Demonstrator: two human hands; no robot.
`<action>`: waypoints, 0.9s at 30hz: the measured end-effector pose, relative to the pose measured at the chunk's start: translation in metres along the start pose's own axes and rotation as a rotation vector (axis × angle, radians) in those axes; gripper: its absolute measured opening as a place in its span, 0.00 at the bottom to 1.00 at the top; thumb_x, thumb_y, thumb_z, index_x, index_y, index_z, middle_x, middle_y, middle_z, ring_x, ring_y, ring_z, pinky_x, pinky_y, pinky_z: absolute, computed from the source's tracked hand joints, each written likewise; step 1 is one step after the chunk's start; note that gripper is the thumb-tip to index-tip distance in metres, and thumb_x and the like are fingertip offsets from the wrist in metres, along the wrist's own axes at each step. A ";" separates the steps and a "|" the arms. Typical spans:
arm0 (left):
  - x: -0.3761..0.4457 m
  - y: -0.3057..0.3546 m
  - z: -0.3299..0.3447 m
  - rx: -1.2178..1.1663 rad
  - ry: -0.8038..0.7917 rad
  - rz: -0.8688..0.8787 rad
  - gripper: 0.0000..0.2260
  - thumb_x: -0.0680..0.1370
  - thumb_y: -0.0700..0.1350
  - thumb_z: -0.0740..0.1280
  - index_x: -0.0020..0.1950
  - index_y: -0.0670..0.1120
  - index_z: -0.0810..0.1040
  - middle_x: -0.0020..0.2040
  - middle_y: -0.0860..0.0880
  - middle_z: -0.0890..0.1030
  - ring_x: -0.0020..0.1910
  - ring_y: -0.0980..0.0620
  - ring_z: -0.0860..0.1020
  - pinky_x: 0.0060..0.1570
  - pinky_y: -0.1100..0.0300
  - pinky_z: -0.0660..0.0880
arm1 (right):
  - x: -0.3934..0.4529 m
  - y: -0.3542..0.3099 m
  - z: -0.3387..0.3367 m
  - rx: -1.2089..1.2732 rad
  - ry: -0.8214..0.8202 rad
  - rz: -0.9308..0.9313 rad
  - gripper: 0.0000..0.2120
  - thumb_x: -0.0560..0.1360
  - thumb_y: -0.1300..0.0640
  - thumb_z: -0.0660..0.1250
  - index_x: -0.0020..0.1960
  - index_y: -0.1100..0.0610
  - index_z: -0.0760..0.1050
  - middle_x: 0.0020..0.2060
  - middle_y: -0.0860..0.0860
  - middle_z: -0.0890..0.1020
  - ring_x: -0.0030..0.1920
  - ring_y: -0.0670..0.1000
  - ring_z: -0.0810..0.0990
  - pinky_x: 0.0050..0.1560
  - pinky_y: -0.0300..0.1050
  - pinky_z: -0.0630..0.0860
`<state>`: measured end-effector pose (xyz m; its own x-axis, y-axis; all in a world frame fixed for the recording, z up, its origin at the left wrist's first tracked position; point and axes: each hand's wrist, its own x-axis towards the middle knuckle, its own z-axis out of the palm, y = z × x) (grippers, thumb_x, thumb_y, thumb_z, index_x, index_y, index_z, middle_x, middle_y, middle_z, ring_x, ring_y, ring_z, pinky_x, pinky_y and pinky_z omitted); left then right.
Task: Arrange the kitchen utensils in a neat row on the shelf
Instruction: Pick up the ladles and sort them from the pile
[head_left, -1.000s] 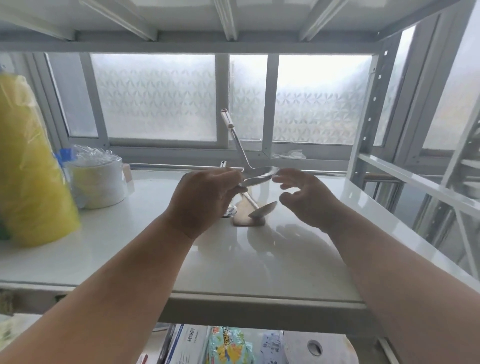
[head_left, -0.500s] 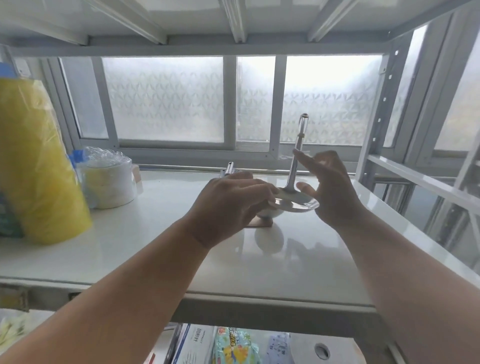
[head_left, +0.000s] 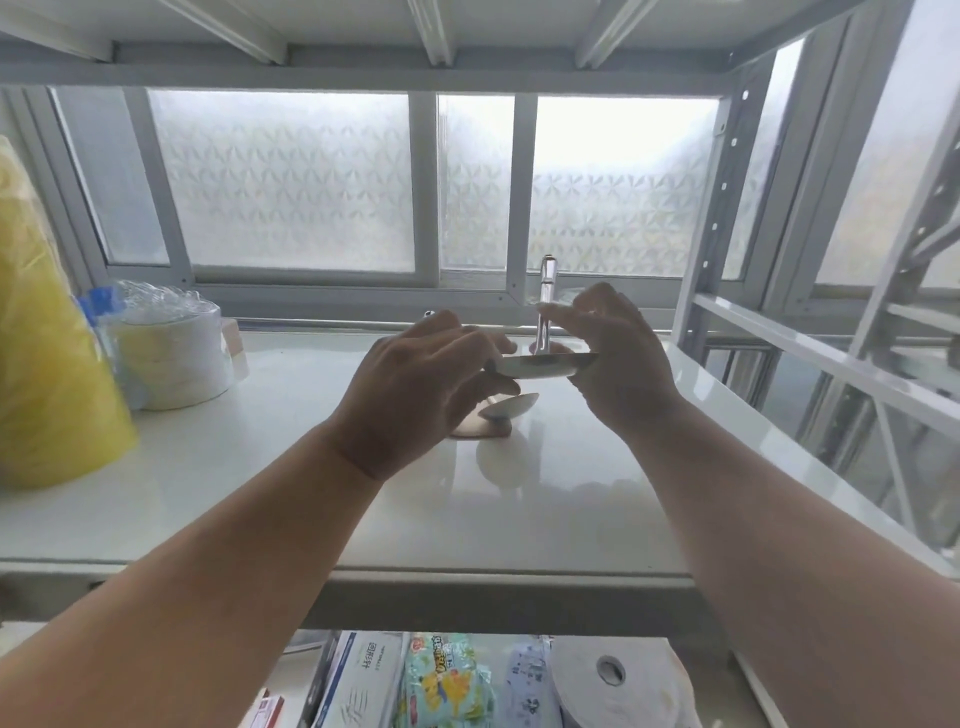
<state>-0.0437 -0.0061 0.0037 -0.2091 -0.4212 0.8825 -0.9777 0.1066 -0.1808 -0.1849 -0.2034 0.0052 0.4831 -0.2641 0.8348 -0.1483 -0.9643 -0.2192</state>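
A steel ladle (head_left: 540, 365) hangs above the white shelf (head_left: 260, 483), bowl level and handle pointing straight up. My left hand (head_left: 421, 384) pinches the bowl's left rim. My right hand (head_left: 618, 358) holds the handle's lower part between thumb and fingers. Beneath the ladle a metal spoon (head_left: 511, 405) lies across a wooden spatula (head_left: 480, 427) on the shelf. The tip of another metal handle (head_left: 430, 314) shows just behind my left hand; the rest is hidden.
A yellow plastic-wrapped bundle (head_left: 47, 353) and a wrapped stack of paper plates (head_left: 171, 358) stand at the shelf's left. A frosted window closes the back. The upright post (head_left: 711, 218) bounds the right side. Boxes, packets and a paper roll (head_left: 618, 686) fill the shelf below.
The ladle's handle swung from leaning left to upright. My right hand went from open beside the bowl to closed on the handle. The view moved slightly closer.
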 end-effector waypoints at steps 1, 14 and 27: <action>0.001 0.001 0.000 -0.009 0.000 -0.007 0.14 0.83 0.51 0.73 0.47 0.41 0.84 0.54 0.52 0.88 0.46 0.47 0.83 0.39 0.47 0.81 | 0.000 0.000 0.000 0.020 -0.004 0.009 0.21 0.70 0.65 0.78 0.60 0.48 0.84 0.46 0.48 0.77 0.52 0.54 0.78 0.45 0.53 0.79; 0.087 0.025 0.017 -0.464 0.291 -0.535 0.16 0.82 0.54 0.70 0.51 0.40 0.79 0.39 0.45 0.81 0.40 0.47 0.81 0.39 0.54 0.78 | 0.003 0.007 0.003 -0.044 0.136 0.095 0.15 0.78 0.47 0.71 0.63 0.49 0.77 0.51 0.43 0.79 0.53 0.47 0.78 0.44 0.49 0.77; 0.102 -0.001 0.057 -1.047 0.436 -0.787 0.13 0.81 0.49 0.70 0.49 0.37 0.80 0.37 0.26 0.75 0.26 0.49 0.72 0.31 0.56 0.73 | 0.013 0.053 0.011 -0.207 0.185 0.454 0.07 0.80 0.53 0.68 0.48 0.56 0.79 0.47 0.54 0.77 0.52 0.59 0.73 0.49 0.47 0.66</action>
<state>-0.0651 -0.1003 0.0687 0.5996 -0.3927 0.6973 -0.3248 0.6769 0.6605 -0.1766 -0.2579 -0.0014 0.1730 -0.6284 0.7584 -0.4833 -0.7251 -0.4906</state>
